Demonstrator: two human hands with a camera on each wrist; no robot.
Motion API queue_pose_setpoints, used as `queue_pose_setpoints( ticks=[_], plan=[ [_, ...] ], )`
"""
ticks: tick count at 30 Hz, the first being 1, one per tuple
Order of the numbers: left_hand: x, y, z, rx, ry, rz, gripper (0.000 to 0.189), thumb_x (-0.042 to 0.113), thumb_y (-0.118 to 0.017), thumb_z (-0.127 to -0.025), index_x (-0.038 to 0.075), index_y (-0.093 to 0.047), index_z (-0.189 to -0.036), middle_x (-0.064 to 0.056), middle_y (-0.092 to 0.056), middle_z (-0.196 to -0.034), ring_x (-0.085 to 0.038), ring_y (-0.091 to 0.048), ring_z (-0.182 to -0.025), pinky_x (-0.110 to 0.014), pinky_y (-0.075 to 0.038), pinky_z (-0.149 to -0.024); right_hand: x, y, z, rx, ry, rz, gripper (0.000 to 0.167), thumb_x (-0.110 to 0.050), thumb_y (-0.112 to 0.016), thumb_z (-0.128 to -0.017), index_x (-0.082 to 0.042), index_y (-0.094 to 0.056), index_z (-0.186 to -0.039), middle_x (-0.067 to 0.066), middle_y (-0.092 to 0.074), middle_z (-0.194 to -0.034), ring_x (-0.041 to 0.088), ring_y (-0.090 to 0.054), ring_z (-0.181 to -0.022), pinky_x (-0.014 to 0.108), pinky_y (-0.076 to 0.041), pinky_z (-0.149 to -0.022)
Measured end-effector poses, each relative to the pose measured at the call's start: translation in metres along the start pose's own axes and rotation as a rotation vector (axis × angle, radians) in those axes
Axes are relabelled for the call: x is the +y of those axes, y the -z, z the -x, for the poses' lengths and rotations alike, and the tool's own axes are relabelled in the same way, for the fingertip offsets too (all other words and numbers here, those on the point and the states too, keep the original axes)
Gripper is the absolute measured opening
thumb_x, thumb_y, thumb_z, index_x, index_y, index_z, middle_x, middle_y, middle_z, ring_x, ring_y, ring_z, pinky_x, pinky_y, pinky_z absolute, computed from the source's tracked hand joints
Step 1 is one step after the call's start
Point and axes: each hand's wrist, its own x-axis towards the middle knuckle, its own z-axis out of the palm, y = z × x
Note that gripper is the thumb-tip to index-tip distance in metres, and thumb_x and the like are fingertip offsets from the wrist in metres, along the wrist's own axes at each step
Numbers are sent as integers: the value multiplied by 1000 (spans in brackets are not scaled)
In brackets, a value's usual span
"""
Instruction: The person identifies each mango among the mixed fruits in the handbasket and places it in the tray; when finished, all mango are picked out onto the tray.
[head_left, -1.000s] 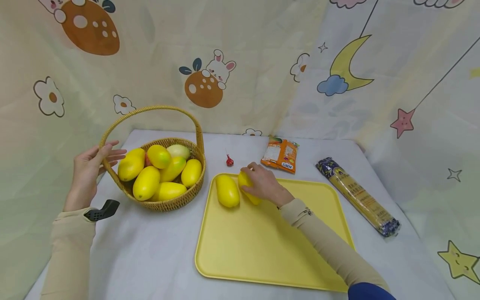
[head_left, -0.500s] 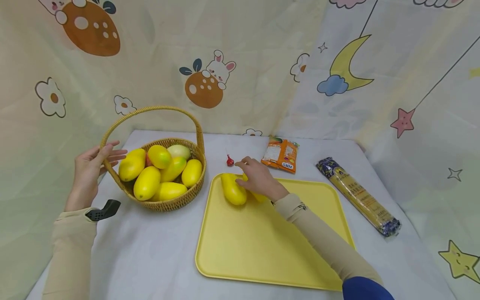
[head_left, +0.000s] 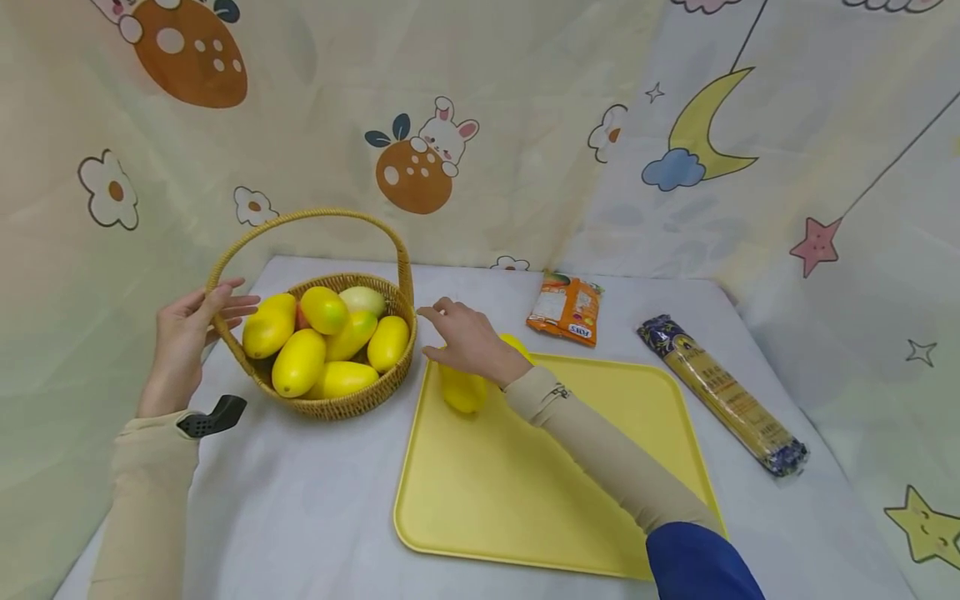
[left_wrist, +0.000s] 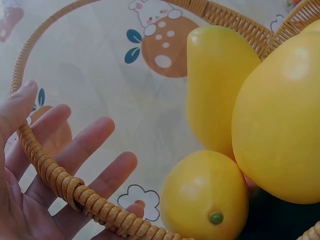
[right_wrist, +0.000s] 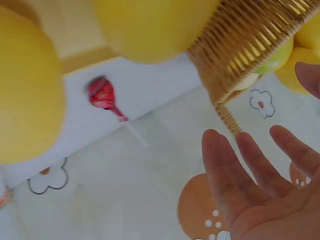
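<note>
A wicker basket [head_left: 358, 408] full of yellow mangoes [head_left: 298, 363] stands at the left, its handle [head_left: 309, 213] raised. My left hand [head_left: 180, 333] rests against the left side of this handle. In the left wrist view the handle crosses my left palm [left_wrist: 30, 200], with the fingers held out straight. My right hand [head_left: 471, 340] hovers over the yellow tray's back left corner, fingers spread and holding nothing, pointing at the basket. Below it lies a mango [head_left: 463, 393], partly covered by the hand; a second mango [head_left: 516, 343] shows behind the wrist.
The yellow tray [head_left: 540, 483] lies in front of me. Behind it is an orange snack packet [head_left: 566, 308], and right of it a long packet of noodles [head_left: 723, 396]. A red lollipop [right_wrist: 102, 93] shows in the right wrist view. Printed cloth [head_left: 525, 167] hangs around the table.
My right hand has let go of the mango on the tray and moved left toward the basket. One mango shifted slightly right on the tray. The left hand stays at the basket handle.
</note>
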Motion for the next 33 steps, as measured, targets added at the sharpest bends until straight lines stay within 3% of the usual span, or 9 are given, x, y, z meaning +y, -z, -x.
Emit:
queue_pose_setpoints(
  ticks=[10, 15, 25, 33],
  plan=[
    [0, 0, -2, -2, -11, -15, 45, 37, -59, -94, 9, -60, -128, 13, -74, -89, -4, -69, -86, -13, -50, -76, -31, 9, -35, -42, 44, -1, 56, -36, -64, -91, -14, -48, -140, 9, -53, -127, 21, -56, -98, 30, -51, -65],
    [1, 1, -2, 4, -11, -20, 44, 38, -59, -93, 11, -61, -128, 14, -73, -89, -3, -69, -86, -12, -49, -77, -46, 12, -53, -28, 86, 21, 56, -35, -64, -91, -13, -47, -140, 8, -54, -124, 18, -55, -93, 28, -50, -63],
    [1, 2, -1, -9, -15, 18, 38, 35, -59, -94, 11, -64, -124, 11, -74, -90, -5, -69, -86, -13, -50, -77, -76, 10, -86, -80, 92, 75, 58, -36, -63, -92, -18, -43, -143, 9, -46, -139, 23, -53, -118, 34, -52, -87],
    [1, 1, -1, 9, -13, -10, 44, 38, -61, -92, 10, -62, -126, 13, -74, -89, -6, -69, -86, -12, -50, -77, -82, 1, -96, -29, 118, 87, 58, -37, -63, -91, -16, -45, -142, 11, -43, -137, 21, -55, -110, 30, -53, -79]
  ],
)
